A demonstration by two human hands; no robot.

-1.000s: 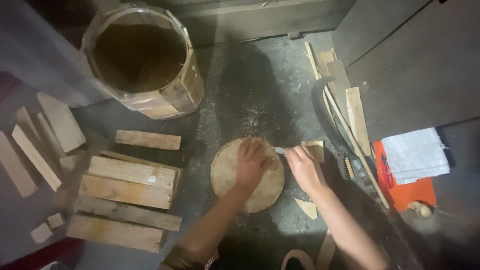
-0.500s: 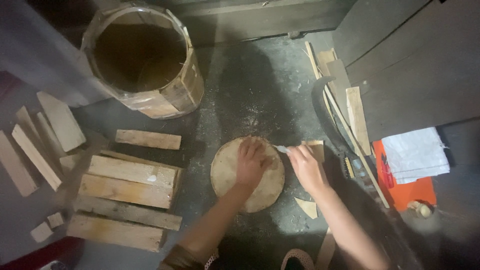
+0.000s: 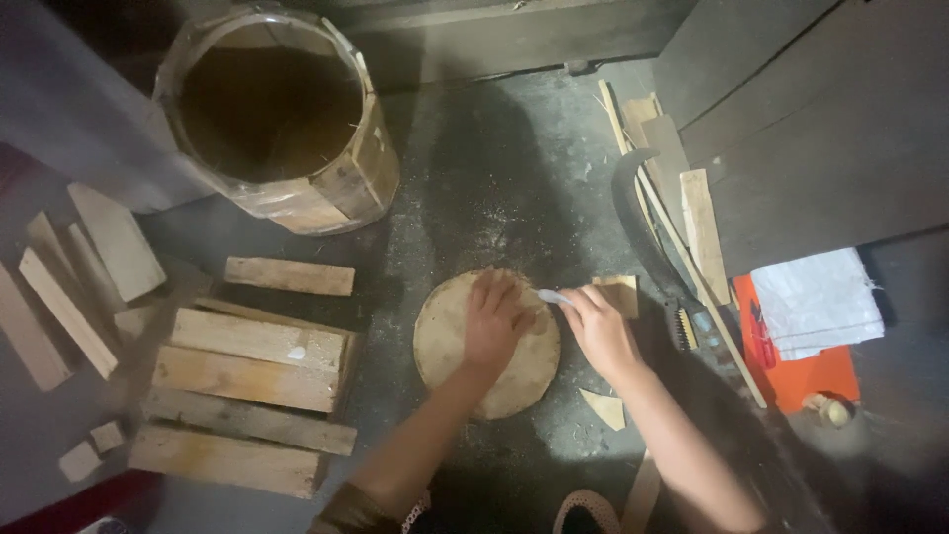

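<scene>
We are pressing our left hand [image 3: 497, 321] flat, fingers spread, on the round wooden disc [image 3: 450, 341] that is lying on the dark floor [image 3: 494, 178], directly under our palm. Our right hand [image 3: 596, 326] is closing its fingers around a small pale marker [image 3: 554, 297], whose tip is meeting the disc's edge just beside the left fingertips. To do this well, in our judgement, we should be keeping the flat hand's weight steady so the disc is not turning, and holding the marker low and close to the rim.

A small wooden offcut [image 3: 619, 294] is lying just beyond the right knuckles, and a triangular chip [image 3: 604, 407] below the right wrist. Left of the left forearm, wooden planks [image 3: 247, 381] are lying in a stack; far above the fingertips a wooden barrel [image 3: 282, 119] is standing open. Off to the right of the right hand, a curved blade [image 3: 630, 213], thin slats [image 3: 700, 229] and an orange sheet [image 3: 806, 371] under white paper [image 3: 819, 302] are resting. Sawdust is speckling the floor, and the room is looking dim.
</scene>
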